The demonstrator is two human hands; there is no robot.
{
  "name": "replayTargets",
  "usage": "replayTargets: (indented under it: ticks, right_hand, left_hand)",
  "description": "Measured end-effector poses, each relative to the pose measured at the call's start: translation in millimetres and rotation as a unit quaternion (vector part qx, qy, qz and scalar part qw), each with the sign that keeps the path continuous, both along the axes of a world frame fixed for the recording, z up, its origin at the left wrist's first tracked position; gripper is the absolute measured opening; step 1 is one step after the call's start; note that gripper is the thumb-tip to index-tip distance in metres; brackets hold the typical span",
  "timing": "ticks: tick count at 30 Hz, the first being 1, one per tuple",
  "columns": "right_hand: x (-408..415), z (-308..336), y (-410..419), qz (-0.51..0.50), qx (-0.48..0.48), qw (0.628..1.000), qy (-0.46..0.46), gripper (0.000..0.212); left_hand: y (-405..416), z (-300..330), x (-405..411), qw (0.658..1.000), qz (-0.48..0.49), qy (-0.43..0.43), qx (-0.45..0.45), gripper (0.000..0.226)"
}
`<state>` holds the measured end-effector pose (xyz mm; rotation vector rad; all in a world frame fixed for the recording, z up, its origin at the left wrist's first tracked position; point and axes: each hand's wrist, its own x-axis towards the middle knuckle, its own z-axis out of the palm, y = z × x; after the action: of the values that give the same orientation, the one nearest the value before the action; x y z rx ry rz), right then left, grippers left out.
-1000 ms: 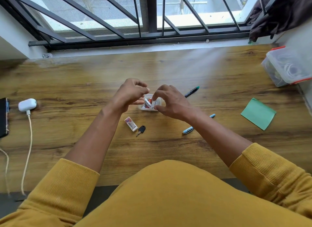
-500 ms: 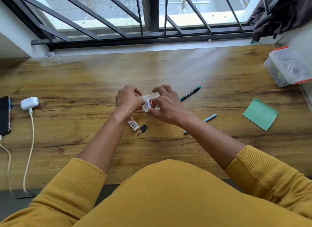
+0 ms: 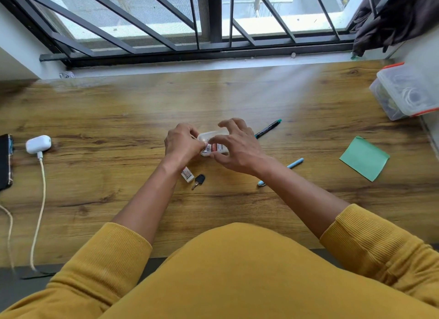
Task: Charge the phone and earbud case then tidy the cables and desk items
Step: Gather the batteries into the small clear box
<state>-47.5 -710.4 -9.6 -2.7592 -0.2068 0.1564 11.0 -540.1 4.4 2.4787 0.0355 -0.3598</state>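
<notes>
Two hands meet over a small clear plastic box with a red-and-white label point(image 3: 213, 144) at the middle of the wooden desk point(image 3: 237, 98). The left hand point(image 3: 181, 144) has its fingers curled at the box's left end, seemingly pinching something there, though what is too small to tell; the right hand point(image 3: 238, 146) arches over the box's right side, thumb under the near edge, fingertips touching the far rim. The box's long axis seems to run roughly left to right, so each hand takes one end. Just near-left of the box, by the left wrist, lies a small white eraser in a printed sleeve point(image 3: 187, 174), and touching or just beside it a black-headed key point(image 3: 199, 180); the left hand is nearer to both. Right of the box, a black pen with a green cap point(image 3: 268, 128) slants away towards the window, and a light blue pen point(image 3: 294, 163) runs partly under the right forearm; the right hand is nearer to these. Further right lies a green sticky-note pad point(image 3: 364, 158), and at the far right edge a clear lidded container with orange clips point(image 3: 403, 90). Far left of the box sits the white earbud case point(image 3: 38, 144) with a white cable point(image 3: 39, 200) plugged in, and beyond it the black phone point(image 3: 5, 162) at the desk's edge. Charging looks arranged; the loose items remain to be gathered, probably into the box.
</notes>
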Motion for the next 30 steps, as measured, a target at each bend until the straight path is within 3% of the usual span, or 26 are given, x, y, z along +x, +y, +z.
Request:
replayTargets:
  ticks: [10, 17, 22, 30]
  right_hand:
    - [-3, -3, -3, -0.002, -0.035, 0.999, 0.006, 0.038]
    - [-6, 0, -6, -0.002, -0.017, 1.000, 0.018, 0.038]
    - [-9, 1, -13, -0.074, 0.087, 0.993, 0.012, 0.056]
    - [-11, 5, -14, -0.182, 0.220, 0.958, 0.024, 0.040]
  left_hand:
    - [-8, -9, -1, 0.999, -0.012, -0.011, 0.037, 0.030]
    - [-1, -9, -5, 0.999, 0.009, 0.023, -0.043, 0.025]
    - [6, -15, -16, 0.993, 0.063, 0.026, -0.099, 0.015]
    - [2, -11, -26, 0.987, 0.100, 0.005, -0.127, 0.009]
